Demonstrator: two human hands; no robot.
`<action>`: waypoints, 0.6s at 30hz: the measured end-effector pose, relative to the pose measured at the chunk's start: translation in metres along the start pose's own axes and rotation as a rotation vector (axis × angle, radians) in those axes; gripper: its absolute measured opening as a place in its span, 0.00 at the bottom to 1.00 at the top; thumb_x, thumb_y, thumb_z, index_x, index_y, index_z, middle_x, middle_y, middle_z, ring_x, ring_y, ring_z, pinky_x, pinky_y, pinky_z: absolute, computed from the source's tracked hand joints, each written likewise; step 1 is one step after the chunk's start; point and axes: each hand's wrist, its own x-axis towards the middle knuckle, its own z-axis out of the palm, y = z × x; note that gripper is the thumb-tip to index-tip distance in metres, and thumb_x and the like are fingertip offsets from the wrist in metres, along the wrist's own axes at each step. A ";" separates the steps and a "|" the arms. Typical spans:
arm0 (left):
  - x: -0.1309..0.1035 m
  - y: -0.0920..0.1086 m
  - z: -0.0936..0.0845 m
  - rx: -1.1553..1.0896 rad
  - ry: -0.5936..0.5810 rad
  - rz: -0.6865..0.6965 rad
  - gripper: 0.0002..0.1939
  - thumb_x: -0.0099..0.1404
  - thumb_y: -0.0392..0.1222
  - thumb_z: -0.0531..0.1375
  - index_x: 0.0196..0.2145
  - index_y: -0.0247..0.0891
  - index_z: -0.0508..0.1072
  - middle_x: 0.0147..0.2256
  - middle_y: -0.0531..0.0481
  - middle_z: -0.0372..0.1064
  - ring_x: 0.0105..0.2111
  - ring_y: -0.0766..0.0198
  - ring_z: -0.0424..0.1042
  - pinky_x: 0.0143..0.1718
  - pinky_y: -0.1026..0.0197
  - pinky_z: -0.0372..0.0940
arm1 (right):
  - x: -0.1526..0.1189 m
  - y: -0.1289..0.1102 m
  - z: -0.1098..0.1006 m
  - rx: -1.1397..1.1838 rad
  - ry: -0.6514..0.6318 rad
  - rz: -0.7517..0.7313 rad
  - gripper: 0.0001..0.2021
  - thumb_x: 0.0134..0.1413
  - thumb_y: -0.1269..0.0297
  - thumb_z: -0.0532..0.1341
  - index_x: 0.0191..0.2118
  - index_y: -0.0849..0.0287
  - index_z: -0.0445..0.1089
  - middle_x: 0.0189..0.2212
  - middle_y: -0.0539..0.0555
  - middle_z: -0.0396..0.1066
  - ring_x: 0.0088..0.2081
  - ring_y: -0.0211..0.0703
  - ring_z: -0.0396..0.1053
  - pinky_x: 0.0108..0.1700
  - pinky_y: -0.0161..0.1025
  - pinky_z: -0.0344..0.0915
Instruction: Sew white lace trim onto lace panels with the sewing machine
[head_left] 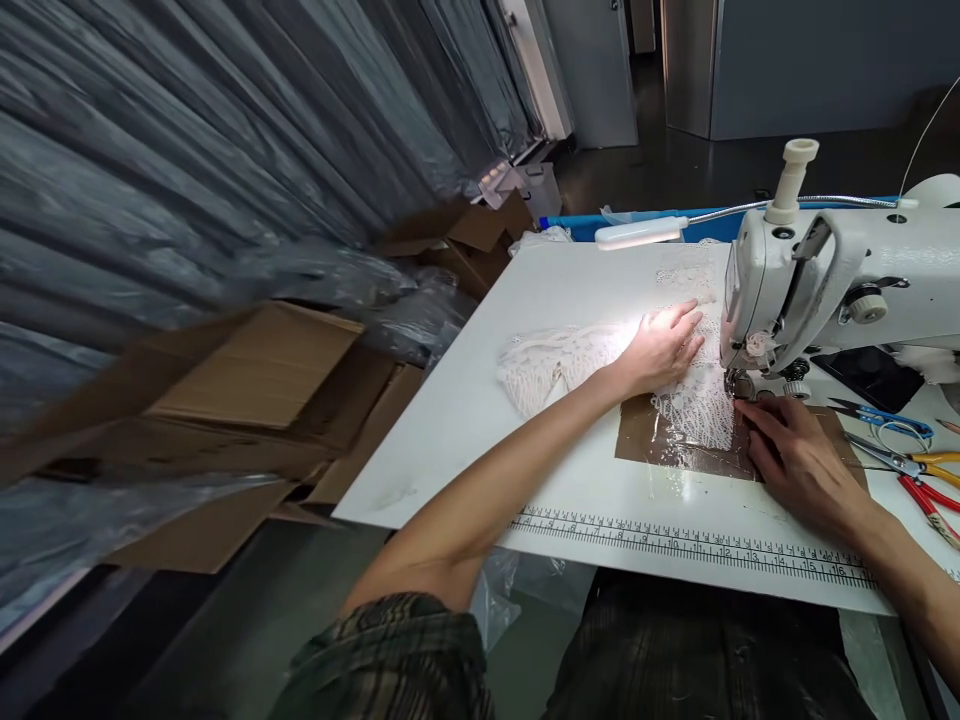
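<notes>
White lace fabric [694, 412] lies on the sewing machine's table, one edge close to the presser foot [739, 383]. My left hand [664, 345] rests on the lace with its fingers stretched out flat, left of the machine head. To the right of the lace edge, my right hand [799, 455] lies low on a brown plate [637, 435]. Its index fingertip reaches the lace edge just by the presser foot, with the thumb apart from it. The white sewing machine [840, 270] stands over the right side of the table. More lace spreads leftward under my left forearm.
Blue-handled scissors [892, 418], yellow-handled scissors [930, 463] and red-handled pliers [926, 508] lie at the right. A printed ruler [675, 540] runs along the front edge. A lamp [641, 233] lights the lace. Open cardboard boxes [259, 365] stand left of the table.
</notes>
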 end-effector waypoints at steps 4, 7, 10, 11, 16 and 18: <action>-0.026 0.019 -0.007 -0.157 0.047 0.123 0.16 0.76 0.41 0.48 0.49 0.30 0.71 0.48 0.37 0.72 0.41 0.60 0.74 0.39 0.56 0.71 | 0.001 -0.001 -0.002 0.043 0.034 0.040 0.18 0.68 0.62 0.50 0.57 0.57 0.69 0.43 0.62 0.69 0.44 0.53 0.71 0.46 0.51 0.74; -0.040 0.032 -0.008 -0.319 0.031 0.272 0.14 0.75 0.44 0.52 0.42 0.33 0.74 0.40 0.43 0.75 0.38 0.61 0.74 0.38 0.58 0.71 | 0.003 -0.002 -0.004 0.053 0.047 0.040 0.18 0.67 0.62 0.51 0.56 0.59 0.70 0.43 0.62 0.69 0.44 0.53 0.72 0.46 0.51 0.74; -0.048 0.039 -0.009 -0.389 -0.044 0.297 0.13 0.72 0.48 0.58 0.39 0.35 0.76 0.38 0.45 0.75 0.38 0.61 0.74 0.39 0.58 0.70 | 0.004 -0.003 -0.005 0.057 0.065 0.063 0.17 0.66 0.62 0.52 0.54 0.58 0.72 0.42 0.61 0.70 0.43 0.52 0.73 0.44 0.49 0.75; -0.049 0.040 -0.009 -0.388 -0.067 0.282 0.13 0.72 0.48 0.59 0.38 0.35 0.76 0.38 0.45 0.75 0.37 0.61 0.73 0.39 0.58 0.70 | 0.005 -0.003 -0.005 0.061 0.072 0.072 0.17 0.66 0.62 0.52 0.53 0.58 0.73 0.42 0.61 0.71 0.42 0.52 0.73 0.42 0.48 0.75; -0.050 0.046 -0.010 -0.386 -0.088 0.209 0.13 0.75 0.44 0.56 0.35 0.35 0.75 0.38 0.46 0.73 0.37 0.62 0.71 0.41 0.58 0.68 | 0.007 -0.004 -0.010 0.129 0.098 0.067 0.15 0.64 0.65 0.53 0.49 0.57 0.74 0.39 0.58 0.72 0.41 0.49 0.74 0.42 0.46 0.75; -0.050 0.047 -0.008 -0.397 -0.069 0.195 0.14 0.75 0.43 0.55 0.35 0.35 0.75 0.37 0.46 0.73 0.37 0.62 0.71 0.42 0.58 0.68 | 0.008 -0.006 -0.012 0.181 0.071 0.032 0.14 0.64 0.65 0.54 0.48 0.57 0.74 0.40 0.58 0.72 0.42 0.48 0.74 0.43 0.45 0.74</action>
